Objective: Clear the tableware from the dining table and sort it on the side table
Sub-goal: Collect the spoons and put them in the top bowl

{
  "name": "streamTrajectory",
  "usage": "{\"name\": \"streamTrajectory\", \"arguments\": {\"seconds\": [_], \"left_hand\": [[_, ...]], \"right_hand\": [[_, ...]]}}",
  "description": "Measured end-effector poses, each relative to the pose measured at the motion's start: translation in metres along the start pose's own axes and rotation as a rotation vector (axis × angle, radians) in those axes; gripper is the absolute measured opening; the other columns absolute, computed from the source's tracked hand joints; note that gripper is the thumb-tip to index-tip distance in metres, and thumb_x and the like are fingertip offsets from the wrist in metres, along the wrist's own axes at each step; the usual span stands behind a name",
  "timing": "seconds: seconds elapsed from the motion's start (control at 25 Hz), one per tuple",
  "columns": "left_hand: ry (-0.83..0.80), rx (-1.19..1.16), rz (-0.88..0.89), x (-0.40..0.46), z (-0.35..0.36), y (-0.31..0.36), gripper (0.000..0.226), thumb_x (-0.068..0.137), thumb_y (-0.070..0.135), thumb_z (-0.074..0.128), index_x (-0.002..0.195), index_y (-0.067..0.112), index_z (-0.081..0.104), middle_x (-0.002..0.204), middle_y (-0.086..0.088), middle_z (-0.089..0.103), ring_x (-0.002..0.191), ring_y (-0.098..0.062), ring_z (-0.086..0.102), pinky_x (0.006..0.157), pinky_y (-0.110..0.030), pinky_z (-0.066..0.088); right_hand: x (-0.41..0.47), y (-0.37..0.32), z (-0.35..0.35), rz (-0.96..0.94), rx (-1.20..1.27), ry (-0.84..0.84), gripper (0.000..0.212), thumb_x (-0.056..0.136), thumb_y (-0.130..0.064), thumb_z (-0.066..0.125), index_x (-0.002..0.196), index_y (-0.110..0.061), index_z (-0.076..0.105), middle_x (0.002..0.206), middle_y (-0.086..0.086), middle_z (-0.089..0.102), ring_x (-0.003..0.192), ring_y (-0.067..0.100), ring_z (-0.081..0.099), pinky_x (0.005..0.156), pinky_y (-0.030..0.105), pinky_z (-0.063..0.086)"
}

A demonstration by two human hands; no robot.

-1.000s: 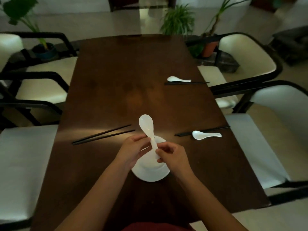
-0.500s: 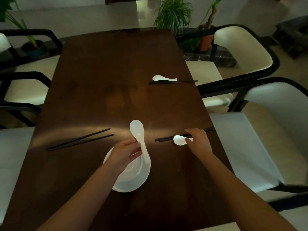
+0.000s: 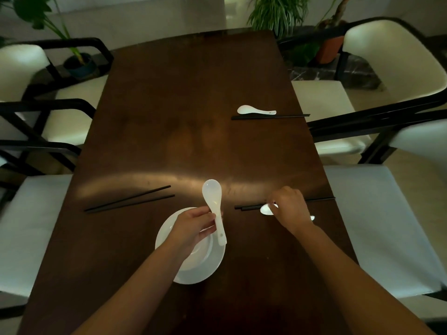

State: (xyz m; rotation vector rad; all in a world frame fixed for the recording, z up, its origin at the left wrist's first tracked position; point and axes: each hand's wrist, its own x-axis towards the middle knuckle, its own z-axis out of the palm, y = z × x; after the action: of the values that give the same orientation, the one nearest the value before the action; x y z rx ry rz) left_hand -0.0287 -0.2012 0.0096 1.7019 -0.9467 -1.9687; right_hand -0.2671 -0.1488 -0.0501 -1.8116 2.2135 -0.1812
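the left hand point(image 3: 193, 224) holds a white spoon point(image 3: 214, 206) by its handle, fingers curled round it, the scoop end pointing away from the person, just above the white bowl point(image 3: 210, 262) that sits on the dark table point(image 3: 193, 105); the right hand point(image 3: 290, 207), to the right of the bowl, curls its fingers on a second white spoon point(image 3: 266, 209) lying against a pair of black chopsticks point(image 3: 249, 207); left of the bowl lies another pair of chopsticks point(image 3: 130, 199), well apart from it; far beyond the bowl, toward the right edge, a third spoon point(image 3: 254, 110) lies just beside a further chopstick pair point(image 3: 269, 116); white chairs point(image 3: 387, 56) stand around the table
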Motion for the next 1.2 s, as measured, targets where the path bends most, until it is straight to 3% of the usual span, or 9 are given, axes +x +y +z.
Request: {"name": "streamTrajectory", "arguments": {"seconds": [0.08, 0.16, 0.28, 0.36, 0.64, 0.84, 0.96, 1.08, 1.2], "left_hand": [[0.018, 0.045, 0.008, 0.001, 0.001, 0.001, 0.028, 0.085, 0.002, 0.06, 0.113, 0.003, 0.063, 0.112, -0.016, 0.066, 0.103, -0.028, 0.064, 0.091, -0.041, 0.052], [0.021, 0.079, 0.023, 0.001, 0.002, 0.002, 0.028, 0.085, 0.002, 0.06, 0.114, 0.003, 0.063, 0.111, -0.015, 0.066, 0.101, -0.027, 0.064, 0.091, -0.041, 0.053], [-0.043, 0.126, 0.061, -0.001, 0.008, 0.005, 0.026, 0.086, 0.002, 0.059, 0.111, 0.005, 0.066, 0.105, -0.013, 0.07, 0.095, -0.025, 0.067, 0.083, -0.036, 0.056], [-0.105, 0.171, 0.086, -0.003, 0.014, 0.007, 0.023, 0.086, 0.003, 0.06, 0.105, 0.011, 0.069, 0.097, -0.008, 0.073, 0.089, -0.022, 0.07, 0.075, -0.032, 0.058], [-0.239, 0.227, 0.098, -0.007, 0.019, 0.015, 0.018, 0.087, 0.013, 0.062, 0.088, 0.023, 0.076, 0.093, -0.006, 0.075, 0.089, -0.022, 0.07, 0.076, -0.034, 0.057], [-0.179, 0.188, 0.067, -0.004, 0.017, 0.013, 0.017, 0.086, 0.013, 0.062, 0.1, 0.015, 0.071, 0.097, -0.006, 0.074, 0.091, -0.02, 0.07, 0.08, -0.038, 0.057], [-0.124, 0.213, 0.11, -0.002, 0.019, 0.014, 0.02, 0.084, 0.009, 0.064, 0.1, 0.017, 0.072, 0.09, 0.001, 0.075, 0.084, -0.015, 0.071, 0.071, -0.03, 0.059], [-0.079, 0.224, 0.106, 0.005, 0.024, 0.017, 0.022, 0.083, 0.013, 0.066, 0.105, 0.015, 0.07, 0.099, -0.002, 0.072, 0.09, -0.018, 0.07, 0.082, -0.039, 0.057], [-0.034, 0.252, 0.106, 0.014, 0.029, 0.015, 0.022, 0.082, 0.015, 0.067, 0.104, 0.019, 0.068, 0.095, 0.004, 0.071, 0.087, -0.014, 0.068, 0.074, -0.031, 0.057]], "right_hand": [[-0.002, -0.003, -0.022, 0.056, 0.245, -0.063, 0.008, 0.086, -0.015, 0.057, 0.084, -0.012, 0.063, 0.087, 0.005, 0.066, 0.084, 0.023, 0.059, 0.07, 0.032, 0.045], [-0.002, -0.011, -0.047, 0.175, 0.54, -0.08, 0.011, 0.084, -0.014, 0.064, 0.074, -0.017, 0.06, 0.079, -0.002, 0.065, 0.074, 0.014, 0.063, 0.061, 0.021, 0.05], [-0.001, -0.037, -0.075, 0.317, 1.088, -0.116, 0.014, 0.08, -0.007, 0.069, 0.073, -0.016, 0.062, 0.075, -0.002, 0.07, 0.065, 0.009, 0.07, 0.052, 0.015, 0.053], [0.001, -0.057, -0.081, 0.375, 1.241, -0.117, 0.012, 0.08, -0.005, 0.069, 0.074, -0.014, 0.063, 0.074, -0.001, 0.07, 0.064, 0.006, 0.07, 0.051, 0.014, 0.052], [0.01, -0.085, -0.066, 0.447, 1.151, 0.005, 0.016, 0.08, -0.009, 0.069, 0.07, -0.017, 0.059, 0.076, -0.002, 0.066, 0.06, 0.005, 0.067, 0.046, 0.011, 0.049], [0.018, -0.084, -0.058, 0.424, 1.038, 0.04, 0.017, 0.079, -0.016, 0.071, 0.07, -0.021, 0.057, 0.076, 0.0, 0.066, 0.065, 0.013, 0.067, 0.057, 0.026, 0.059], [0.027, -0.085, -0.053, 0.445, 1.027, 0.036, 0.017, 0.08, -0.018, 0.071, 0.072, -0.021, 0.057, 0.071, -0.003, 0.066, 0.053, 0.005, 0.066, 0.057, 0.022, 0.058], [0.037, -0.086, -0.048, 0.45, 1.005, 0.061, 0.016, 0.081, -0.016, 0.07, 0.074, -0.022, 0.056, 0.069, -0.006, 0.064, 0.05, 0.0, 0.065, 0.054, 0.018, 0.056], [0.046, -0.084, -0.044, 0.471, 0.999, 0.064, 0.014, 0.081, -0.015, 0.069, 0.087, -0.022, 0.057, 0.071, -0.009, 0.062, 0.051, 0.002, 0.066, 0.053, 0.017, 0.055]]}}
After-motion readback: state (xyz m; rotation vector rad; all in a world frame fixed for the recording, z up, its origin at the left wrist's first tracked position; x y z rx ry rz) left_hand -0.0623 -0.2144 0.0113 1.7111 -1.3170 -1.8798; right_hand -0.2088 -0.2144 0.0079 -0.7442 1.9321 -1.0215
